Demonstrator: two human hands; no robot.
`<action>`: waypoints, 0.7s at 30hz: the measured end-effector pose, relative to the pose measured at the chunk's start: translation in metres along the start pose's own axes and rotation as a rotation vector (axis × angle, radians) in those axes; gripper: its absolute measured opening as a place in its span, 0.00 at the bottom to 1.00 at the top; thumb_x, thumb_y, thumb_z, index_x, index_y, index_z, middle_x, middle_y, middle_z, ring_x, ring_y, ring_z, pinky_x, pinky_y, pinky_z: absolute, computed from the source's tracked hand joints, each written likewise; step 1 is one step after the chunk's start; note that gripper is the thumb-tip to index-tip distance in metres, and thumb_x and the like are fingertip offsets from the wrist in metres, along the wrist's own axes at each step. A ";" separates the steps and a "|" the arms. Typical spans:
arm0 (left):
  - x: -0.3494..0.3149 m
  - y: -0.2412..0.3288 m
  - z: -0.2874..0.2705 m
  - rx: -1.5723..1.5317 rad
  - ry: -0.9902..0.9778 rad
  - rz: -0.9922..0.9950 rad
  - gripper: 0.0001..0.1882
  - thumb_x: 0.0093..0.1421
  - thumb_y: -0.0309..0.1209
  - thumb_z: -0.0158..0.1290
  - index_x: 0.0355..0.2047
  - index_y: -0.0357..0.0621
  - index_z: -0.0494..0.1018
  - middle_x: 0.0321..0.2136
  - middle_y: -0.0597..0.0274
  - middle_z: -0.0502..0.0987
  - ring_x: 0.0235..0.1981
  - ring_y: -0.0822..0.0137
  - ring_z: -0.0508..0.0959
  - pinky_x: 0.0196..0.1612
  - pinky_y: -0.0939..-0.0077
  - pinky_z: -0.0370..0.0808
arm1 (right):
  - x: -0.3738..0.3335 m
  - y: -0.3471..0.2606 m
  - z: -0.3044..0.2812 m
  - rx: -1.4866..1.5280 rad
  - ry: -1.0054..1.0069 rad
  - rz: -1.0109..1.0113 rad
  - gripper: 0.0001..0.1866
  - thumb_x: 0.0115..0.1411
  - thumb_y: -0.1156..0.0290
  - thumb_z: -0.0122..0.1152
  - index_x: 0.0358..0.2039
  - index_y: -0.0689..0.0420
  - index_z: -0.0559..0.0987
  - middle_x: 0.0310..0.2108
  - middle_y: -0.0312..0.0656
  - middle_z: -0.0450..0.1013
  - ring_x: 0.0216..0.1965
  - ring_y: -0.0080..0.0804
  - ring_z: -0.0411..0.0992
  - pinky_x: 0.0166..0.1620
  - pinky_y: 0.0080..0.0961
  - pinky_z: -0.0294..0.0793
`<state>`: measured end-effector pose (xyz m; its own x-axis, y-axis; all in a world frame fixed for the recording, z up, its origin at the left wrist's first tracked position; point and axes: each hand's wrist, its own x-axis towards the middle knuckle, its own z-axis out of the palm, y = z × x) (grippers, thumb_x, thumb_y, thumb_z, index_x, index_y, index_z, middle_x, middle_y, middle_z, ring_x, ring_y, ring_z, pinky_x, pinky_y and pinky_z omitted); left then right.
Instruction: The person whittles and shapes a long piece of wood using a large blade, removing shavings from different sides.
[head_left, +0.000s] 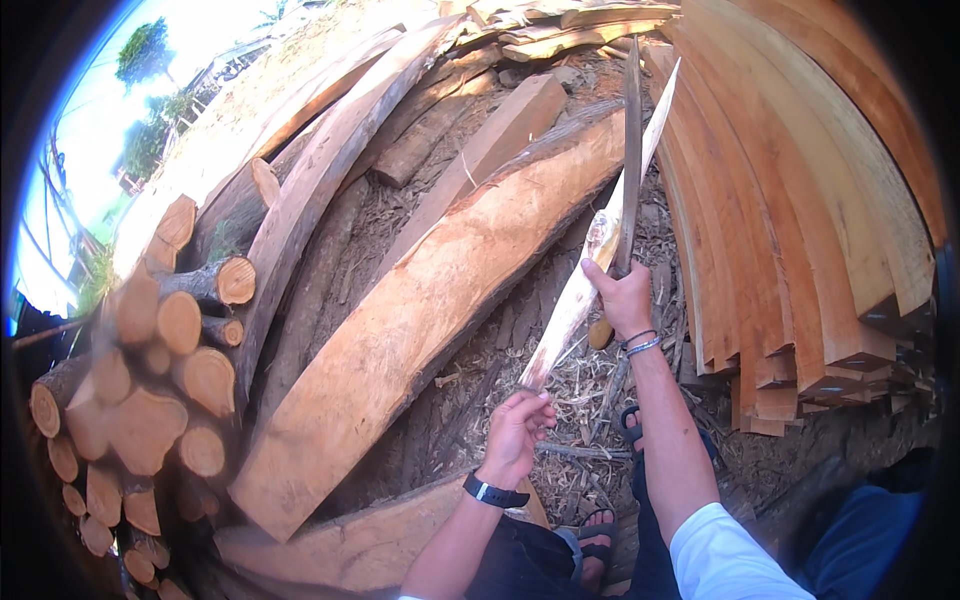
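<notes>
A long pale strip of split wood point(572, 312), pointed at its far end, slants up and away in front of me. Its near end meets the curled fingers of my left hand point(517, 432), which are closed on it. Higher up, my right hand point(624, 298) is wrapped round a machete point(631, 150), whose dark narrow blade points away alongside the strip. A rounded yellowish handle end point(600, 333) shows below that hand. The right thumb lies against the strip. My right palm and most of the handle are hidden.
A broad sawn slab point(440, 290) lies diagonally at left, beside stacked round logs point(145, 430). Long planks point(780, 220) are piled at right. Wood chips point(570, 415) cover the ground by my sandalled feet point(597, 540). Dark blue cloth point(865, 545) shows at lower right.
</notes>
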<state>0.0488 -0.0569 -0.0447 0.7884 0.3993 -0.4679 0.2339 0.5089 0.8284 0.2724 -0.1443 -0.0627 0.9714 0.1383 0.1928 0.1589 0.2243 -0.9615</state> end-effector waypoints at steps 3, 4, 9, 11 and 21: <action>0.001 0.000 -0.001 0.028 -0.016 0.026 0.03 0.60 0.29 0.55 0.29 0.47 0.72 0.22 0.69 0.76 0.23 0.78 0.76 0.25 0.85 0.65 | 0.003 0.003 0.002 0.067 0.027 -0.036 0.12 0.54 0.67 0.70 0.29 0.62 0.79 0.20 0.32 0.73 0.16 0.15 0.66 0.18 0.17 0.62; 0.001 -0.001 -0.001 0.041 -0.025 0.036 0.03 0.60 0.29 0.54 0.29 0.47 0.72 0.22 0.69 0.76 0.23 0.78 0.76 0.25 0.85 0.64 | 0.003 0.003 0.002 0.075 0.030 -0.034 0.11 0.54 0.67 0.70 0.28 0.62 0.79 0.19 0.32 0.73 0.15 0.15 0.66 0.18 0.17 0.62; 0.001 -0.001 0.000 0.162 -0.029 0.088 0.02 0.59 0.28 0.55 0.29 0.45 0.75 0.21 0.68 0.77 0.22 0.78 0.76 0.23 0.85 0.64 | -0.001 -0.005 0.001 0.177 -0.002 0.117 0.12 0.54 0.68 0.69 0.28 0.64 0.79 0.18 0.33 0.72 0.15 0.16 0.66 0.18 0.19 0.63; -0.001 0.001 0.002 0.307 -0.056 0.127 0.03 0.60 0.28 0.55 0.30 0.43 0.76 0.21 0.67 0.78 0.22 0.78 0.76 0.24 0.85 0.65 | 0.000 -0.008 0.000 0.201 0.028 0.122 0.11 0.54 0.68 0.69 0.27 0.63 0.78 0.17 0.32 0.71 0.13 0.16 0.64 0.16 0.19 0.60; -0.010 0.029 -0.023 1.103 0.266 0.583 0.10 0.58 0.28 0.54 0.40 0.41 0.77 0.35 0.56 0.78 0.32 0.63 0.79 0.36 0.70 0.75 | 0.005 -0.010 -0.011 0.272 0.006 0.160 0.10 0.55 0.70 0.68 0.26 0.63 0.78 0.16 0.33 0.71 0.12 0.16 0.64 0.14 0.19 0.58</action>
<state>0.0347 -0.0285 -0.0232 0.8256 0.5537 0.1089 0.3401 -0.6423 0.6868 0.2776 -0.1566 -0.0540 0.9816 0.1867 0.0413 -0.0481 0.4502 -0.8916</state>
